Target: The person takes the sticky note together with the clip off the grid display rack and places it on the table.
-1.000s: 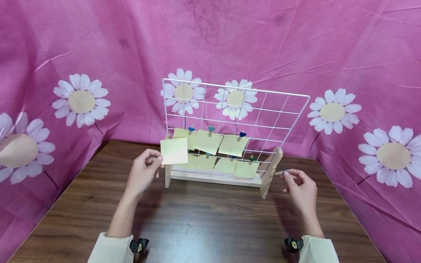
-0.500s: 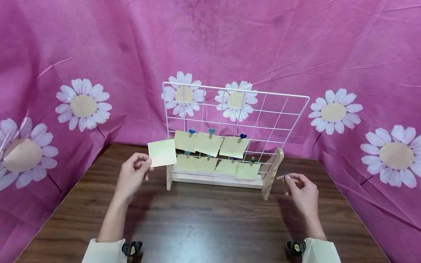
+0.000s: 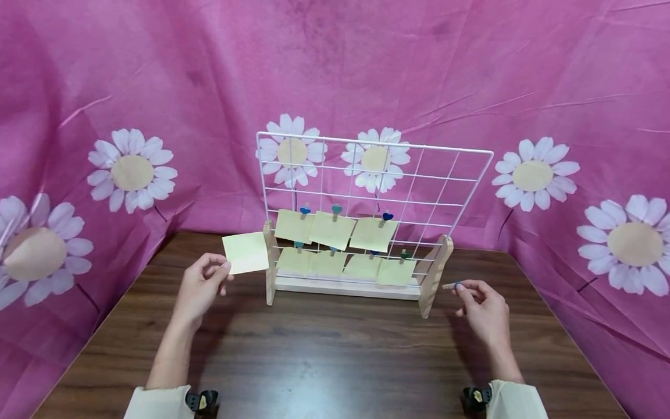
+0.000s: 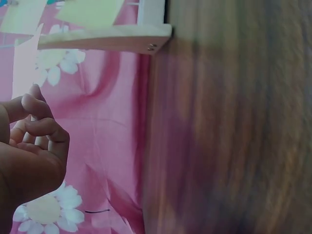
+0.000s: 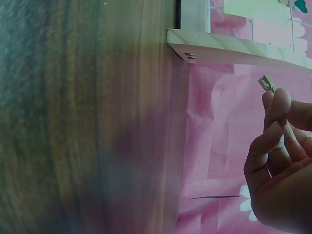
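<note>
My left hand [image 3: 201,286] pinches a yellow sticky note [image 3: 246,254] by its lower left corner, just left of the rack. In the left wrist view the sticky note [image 4: 25,66] shows nearly edge-on above the fingertips. Off the rack's right side, my right hand [image 3: 484,308] pinches a small wooden clothespin [image 3: 448,286] with a blue top, its tip pointing left. The right wrist view shows the clothespin's end [image 5: 266,83] past thumb and finger. Between the hands stands a white wire grid rack [image 3: 366,171], with two rows of yellow notes [image 3: 373,234] clipped on by heart-topped clothespins [image 3: 337,210].
Wooden feet [image 3: 436,279] and a pale wooden base [image 3: 345,287] hold the grid upright on a dark wood table [image 3: 314,349]. Behind and around the table hangs a pink cloth [image 3: 209,87] printed with white daisies. Each wrist wears a black strap.
My left hand has drawn the sticky note left and slightly down, away from the front of the grid. My right hand, with the clothespin, has sunk slightly.
</note>
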Demonstrator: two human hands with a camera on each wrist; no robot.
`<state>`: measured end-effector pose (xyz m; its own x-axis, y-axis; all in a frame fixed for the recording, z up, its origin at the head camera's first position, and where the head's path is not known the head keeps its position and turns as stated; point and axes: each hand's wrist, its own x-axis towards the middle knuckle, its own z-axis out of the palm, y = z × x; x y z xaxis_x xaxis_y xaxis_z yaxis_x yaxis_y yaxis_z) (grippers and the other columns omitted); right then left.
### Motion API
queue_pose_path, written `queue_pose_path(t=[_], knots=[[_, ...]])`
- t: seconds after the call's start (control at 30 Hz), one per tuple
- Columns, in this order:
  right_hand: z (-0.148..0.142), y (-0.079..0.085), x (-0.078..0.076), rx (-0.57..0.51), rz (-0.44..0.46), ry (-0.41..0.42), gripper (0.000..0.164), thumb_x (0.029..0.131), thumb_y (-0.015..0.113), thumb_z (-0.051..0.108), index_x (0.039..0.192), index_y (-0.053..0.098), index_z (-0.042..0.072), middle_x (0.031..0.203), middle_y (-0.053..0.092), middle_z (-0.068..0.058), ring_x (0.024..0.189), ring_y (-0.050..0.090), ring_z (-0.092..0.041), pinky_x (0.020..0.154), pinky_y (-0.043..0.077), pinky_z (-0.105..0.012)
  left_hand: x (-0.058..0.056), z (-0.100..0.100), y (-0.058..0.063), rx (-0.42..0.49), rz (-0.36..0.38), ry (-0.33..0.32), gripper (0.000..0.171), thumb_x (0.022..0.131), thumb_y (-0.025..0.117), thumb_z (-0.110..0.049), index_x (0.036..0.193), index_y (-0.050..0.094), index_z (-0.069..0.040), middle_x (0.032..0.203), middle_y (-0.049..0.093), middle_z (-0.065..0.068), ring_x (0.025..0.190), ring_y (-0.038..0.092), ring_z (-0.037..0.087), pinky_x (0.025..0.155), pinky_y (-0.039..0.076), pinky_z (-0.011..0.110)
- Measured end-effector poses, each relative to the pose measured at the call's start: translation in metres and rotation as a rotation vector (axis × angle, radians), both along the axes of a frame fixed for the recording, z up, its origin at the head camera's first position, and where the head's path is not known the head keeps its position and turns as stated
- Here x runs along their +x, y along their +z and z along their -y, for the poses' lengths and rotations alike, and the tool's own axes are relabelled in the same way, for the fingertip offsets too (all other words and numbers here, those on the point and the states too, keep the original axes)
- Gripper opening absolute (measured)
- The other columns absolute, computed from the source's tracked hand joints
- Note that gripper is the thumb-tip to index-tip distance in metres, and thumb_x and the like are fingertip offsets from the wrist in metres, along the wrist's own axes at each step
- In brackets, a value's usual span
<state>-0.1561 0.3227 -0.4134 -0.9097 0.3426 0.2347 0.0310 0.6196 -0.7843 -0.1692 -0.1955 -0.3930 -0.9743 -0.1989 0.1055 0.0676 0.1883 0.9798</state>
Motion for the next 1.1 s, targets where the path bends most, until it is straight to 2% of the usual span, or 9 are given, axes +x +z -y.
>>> queue_pose_path(t=[0.23, 0.53, 0.7, 0.83, 0.93, 1.1], knots=[[-0.001, -0.007, 0.001, 0.020, 0.027, 0.037, 0.022, 0.103, 0.061, 0.020, 0.111, 0.067, 0.000, 0.094, 0.076, -0.014, 0.050, 0.064, -0.009, 0.056, 0.043, -0.019, -0.001, 0.013, -0.013, -0.023, 0.028, -0.007, 0.019, 0.103, 0.059, -0.009, 0.114, 0.055, 0.006, 0.072, 0.067, -0.007, 0.053, 0.053, 0.008, 0.051, 0.047, 0.023], [-0.008, -0.013, 0.003, 0.019, 0.095, 0.037, 0.025, 0.104, 0.059, 0.023, 0.112, 0.065, 0.001, 0.095, 0.077, -0.012, 0.053, 0.065, -0.010, 0.058, 0.044, -0.019, 0.000, 0.023, -0.032, -0.064, 0.108, -0.086, 0.024, 0.103, 0.059, -0.010, 0.116, 0.054, 0.009, 0.076, 0.068, 0.000, 0.053, 0.051, 0.011, 0.051, 0.042, 0.022], [-0.012, -0.017, 0.003, 0.004, 0.103, 0.027, 0.025, 0.104, 0.059, 0.022, 0.114, 0.064, 0.000, 0.095, 0.077, -0.012, 0.053, 0.066, -0.011, 0.060, 0.042, -0.019, -0.001, 0.024, -0.037, -0.105, 0.123, -0.096, 0.023, 0.103, 0.060, -0.009, 0.116, 0.055, 0.010, 0.078, 0.069, 0.007, 0.055, 0.050, 0.014, 0.053, 0.043, 0.024], [-0.015, -0.023, 0.001, -0.033, 0.143, 0.011, 0.025, 0.104, 0.059, 0.022, 0.115, 0.063, -0.001, 0.091, 0.076, -0.009, 0.054, 0.065, -0.012, 0.058, 0.045, -0.020, -0.001, 0.026, -0.042, -0.140, 0.142, -0.115, 0.023, 0.102, 0.060, -0.009, 0.114, 0.057, 0.009, 0.080, 0.070, 0.010, 0.064, 0.057, 0.016, 0.056, 0.045, 0.024], [-0.016, -0.025, -0.001, -0.057, 0.167, 0.018, 0.027, 0.104, 0.060, 0.023, 0.115, 0.063, -0.002, 0.090, 0.075, -0.010, 0.055, 0.065, -0.014, 0.056, 0.048, -0.022, -0.002, 0.030, -0.044, -0.172, 0.158, -0.112, 0.022, 0.102, 0.060, -0.009, 0.113, 0.057, 0.009, 0.080, 0.070, 0.010, 0.070, 0.060, 0.015, 0.058, 0.045, 0.024], [-0.018, -0.024, -0.003, -0.056, 0.161, 0.008, 0.028, 0.102, 0.063, 0.021, 0.112, 0.064, -0.005, 0.087, 0.068, -0.010, 0.058, 0.062, -0.015, 0.054, 0.049, -0.024, -0.005, 0.033, -0.045, -0.197, 0.183, -0.116, 0.021, 0.102, 0.059, -0.009, 0.112, 0.057, 0.010, 0.078, 0.070, 0.009, 0.069, 0.059, 0.013, 0.058, 0.045, 0.024]])
